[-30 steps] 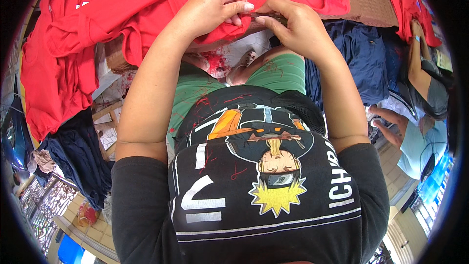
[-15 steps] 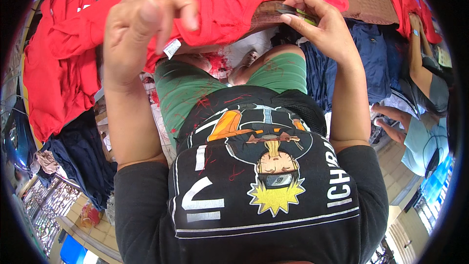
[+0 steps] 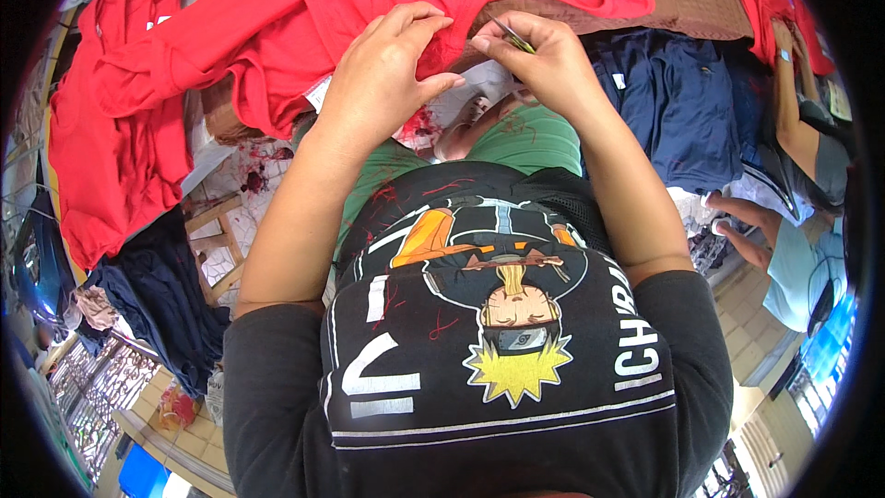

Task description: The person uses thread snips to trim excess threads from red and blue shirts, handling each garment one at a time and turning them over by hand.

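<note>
A red garment (image 3: 304, 0) with a dark label near its top lies spread across the far side in front of me. My left hand (image 3: 392, 65) is at its near edge, thumb and fingers apart in a curve with red cloth showing between them. Whether its fingertips touch the cloth, I cannot tell. My right hand (image 3: 544, 60) is closed on a small pair of thread snips (image 3: 518, 40) with yellow-green on it. Their dark blades point up and left, close to the garment's edge. A white tag (image 3: 317, 93) hangs partly hidden behind my left wrist.
Brown cloth (image 3: 687, 0) lies under the garment. More red clothing (image 3: 120, 148) hangs at left, above dark navy cloth (image 3: 161, 286). Navy garments (image 3: 668, 97) hang at right. Another person's arm (image 3: 793, 120) reaches toward red cloth at far right. Red thread scraps dot my lap and the floor.
My left hand has come down and right, from raised above the cloth to the garment's near edge. My right hand with the snips has shifted left toward it.
</note>
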Motion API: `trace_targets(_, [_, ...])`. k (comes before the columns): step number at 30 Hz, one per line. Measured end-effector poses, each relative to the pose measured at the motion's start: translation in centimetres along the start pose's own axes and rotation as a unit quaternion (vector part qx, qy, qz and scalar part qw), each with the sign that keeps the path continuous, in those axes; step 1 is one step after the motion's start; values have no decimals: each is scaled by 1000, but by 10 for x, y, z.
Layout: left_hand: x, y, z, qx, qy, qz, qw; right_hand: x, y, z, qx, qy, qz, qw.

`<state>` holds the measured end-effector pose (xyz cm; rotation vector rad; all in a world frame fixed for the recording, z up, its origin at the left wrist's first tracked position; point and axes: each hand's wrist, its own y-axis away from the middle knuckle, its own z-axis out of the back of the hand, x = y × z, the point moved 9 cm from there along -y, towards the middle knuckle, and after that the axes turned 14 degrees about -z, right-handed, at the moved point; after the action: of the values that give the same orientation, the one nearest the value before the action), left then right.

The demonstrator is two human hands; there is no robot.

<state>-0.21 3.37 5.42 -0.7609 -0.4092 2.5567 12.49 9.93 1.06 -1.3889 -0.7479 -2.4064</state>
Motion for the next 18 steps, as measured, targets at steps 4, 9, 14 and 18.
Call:
trace_targets(4, [4,3,-1,-15,-2,-7,1000,47,37,-1,45,28,160,986])
trace_targets(9, [-3,0,4,-21,20,-8,1000,36,45,-11,85,21,135,987])
trace_targets(14, [2,5,19,-82,50,5,995,41,58,-18,195,90,123,969])
trace_targets(18, [-2,5,31,-105,21,-1,994,35,48,-8,164,174,84,967])
